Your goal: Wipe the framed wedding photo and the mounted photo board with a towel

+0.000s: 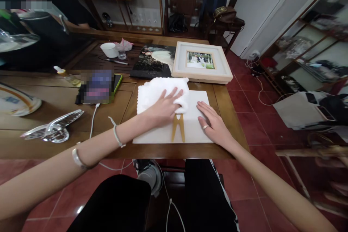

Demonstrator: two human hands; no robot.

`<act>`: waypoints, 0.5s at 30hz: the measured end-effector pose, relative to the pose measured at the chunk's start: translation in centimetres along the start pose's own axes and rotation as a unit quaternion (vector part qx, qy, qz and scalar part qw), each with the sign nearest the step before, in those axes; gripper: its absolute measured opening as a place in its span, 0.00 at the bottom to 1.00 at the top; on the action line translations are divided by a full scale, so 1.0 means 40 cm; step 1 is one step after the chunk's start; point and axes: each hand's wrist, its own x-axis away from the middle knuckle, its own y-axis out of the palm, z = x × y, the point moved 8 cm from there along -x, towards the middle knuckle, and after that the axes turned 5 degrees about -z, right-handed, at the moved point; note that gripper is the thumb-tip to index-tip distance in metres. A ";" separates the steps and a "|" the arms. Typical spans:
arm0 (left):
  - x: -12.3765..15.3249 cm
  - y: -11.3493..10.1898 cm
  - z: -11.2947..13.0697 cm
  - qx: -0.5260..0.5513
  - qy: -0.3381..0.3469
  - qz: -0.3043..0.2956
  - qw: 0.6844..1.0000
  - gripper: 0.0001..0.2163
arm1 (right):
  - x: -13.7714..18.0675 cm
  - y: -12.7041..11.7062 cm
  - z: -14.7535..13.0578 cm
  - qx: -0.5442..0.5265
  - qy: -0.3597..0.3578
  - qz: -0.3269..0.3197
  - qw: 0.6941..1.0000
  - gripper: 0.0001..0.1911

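My left hand (165,110) presses on a bunched white cloth (152,92) with a scalloped edge. Its fingers are spread over the top, and a fold of the cloth is caught at the thumb. Under the cloth lies a flat white board (195,127) near the table's front edge. On the board, just below my left hand, is a tan forked piece (178,128) whose two legs point toward me; the cloth or hand may hide its top. My right hand (213,123) rests flat on the board's right side, fingers stretched out, a ring on one finger.
Behind the board are a white-framed photo (176,56) and a dark picture panel (138,67). To the left lie a phone (116,83) on a cable, a dropper bottle (70,78), a shiny silver object (58,127) and a white cup (109,49). A person sits across the table.
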 end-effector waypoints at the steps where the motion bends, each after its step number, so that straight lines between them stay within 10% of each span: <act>1: 0.018 0.003 0.026 -0.012 0.007 -0.005 1.000 0.18 | 0.000 0.000 0.000 0.001 -0.001 0.002 1.000 0.24; 9: 0.229 0.017 0.284 0.017 0.055 -0.003 0.998 0.11 | 0.001 0.001 0.001 0.001 -0.003 0.004 1.000 0.24; 15: 0.198 0.011 0.203 0.041 0.044 -0.006 0.998 0.14 | 0.000 0.000 0.002 -0.006 -0.006 0.007 1.000 0.24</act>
